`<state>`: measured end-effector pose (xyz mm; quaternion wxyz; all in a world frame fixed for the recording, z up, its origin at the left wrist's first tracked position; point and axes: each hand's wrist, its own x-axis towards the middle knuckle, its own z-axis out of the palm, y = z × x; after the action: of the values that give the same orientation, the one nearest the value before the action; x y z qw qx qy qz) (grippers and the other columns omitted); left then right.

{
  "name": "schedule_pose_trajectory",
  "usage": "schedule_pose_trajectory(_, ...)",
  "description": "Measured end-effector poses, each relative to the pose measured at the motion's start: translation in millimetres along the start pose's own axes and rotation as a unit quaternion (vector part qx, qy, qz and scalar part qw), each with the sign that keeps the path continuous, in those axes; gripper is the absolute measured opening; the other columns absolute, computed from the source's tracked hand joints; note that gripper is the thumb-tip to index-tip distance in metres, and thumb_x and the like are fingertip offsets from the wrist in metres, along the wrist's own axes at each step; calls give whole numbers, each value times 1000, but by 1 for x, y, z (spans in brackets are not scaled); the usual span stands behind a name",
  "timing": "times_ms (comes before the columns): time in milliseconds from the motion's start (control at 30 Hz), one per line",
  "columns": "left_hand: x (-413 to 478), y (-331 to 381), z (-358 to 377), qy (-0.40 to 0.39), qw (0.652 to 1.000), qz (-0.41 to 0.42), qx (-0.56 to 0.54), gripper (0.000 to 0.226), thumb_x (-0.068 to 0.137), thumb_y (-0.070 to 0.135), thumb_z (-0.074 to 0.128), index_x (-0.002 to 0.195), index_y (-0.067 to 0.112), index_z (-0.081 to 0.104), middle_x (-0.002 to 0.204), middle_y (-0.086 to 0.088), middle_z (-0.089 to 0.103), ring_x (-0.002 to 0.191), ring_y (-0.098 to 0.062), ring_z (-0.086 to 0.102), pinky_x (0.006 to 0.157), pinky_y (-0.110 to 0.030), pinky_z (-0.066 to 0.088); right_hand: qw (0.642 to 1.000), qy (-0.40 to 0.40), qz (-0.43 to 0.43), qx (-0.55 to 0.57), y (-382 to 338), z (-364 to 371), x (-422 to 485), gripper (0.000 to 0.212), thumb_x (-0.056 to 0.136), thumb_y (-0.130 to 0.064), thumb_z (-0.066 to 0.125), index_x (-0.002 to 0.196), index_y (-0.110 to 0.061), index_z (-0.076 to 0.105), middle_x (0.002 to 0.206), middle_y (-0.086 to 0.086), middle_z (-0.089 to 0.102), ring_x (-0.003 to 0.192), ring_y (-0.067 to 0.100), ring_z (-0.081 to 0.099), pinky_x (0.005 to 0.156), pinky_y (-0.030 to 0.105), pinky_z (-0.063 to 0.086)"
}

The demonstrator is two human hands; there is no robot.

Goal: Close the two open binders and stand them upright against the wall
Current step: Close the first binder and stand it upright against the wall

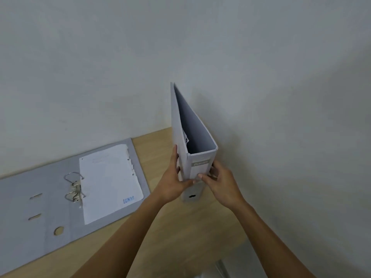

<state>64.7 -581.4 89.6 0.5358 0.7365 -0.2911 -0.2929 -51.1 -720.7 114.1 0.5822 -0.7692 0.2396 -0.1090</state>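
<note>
A closed grey binder [197, 137] stands upright on the wooden table [160, 227], spine toward me, its far edge at the wall [180, 47]. My left hand [174, 177] grips its left cover and my right hand [218, 181] holds the spine and right side. A second grey binder [40, 207] lies open and flat to the left, with its metal rings [74, 187] up and a white sheet [110, 181] on its right half.
The wall meets the table right behind both binders and bends into a corner on the right. Bare wood shows between the two binders. Something pale and blurred sits at the bottom right edge [220, 267].
</note>
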Motion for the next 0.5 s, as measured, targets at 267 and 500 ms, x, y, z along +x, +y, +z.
schedule_pose_trajectory(267,52,5,7,5,1000,0,20,120,86,25,78,158,39,-17,150,29,20,143,-12,35,112,-45,43,991,82,-13,-102,-4,-10,37,37,95,-22,64,131,-22,54,122,0,47,108,12,56,87,21,55)
schedule_pose_trajectory(500,87,8,12,19,999,-3,27,115,89,24,75,160,32,-14,152,26,17,139,-5,31,106,-28,40,988,149,29,19,-3,0,57,48,95,-12,64,140,-17,48,115,2,64,101,7,65,76,4,51)
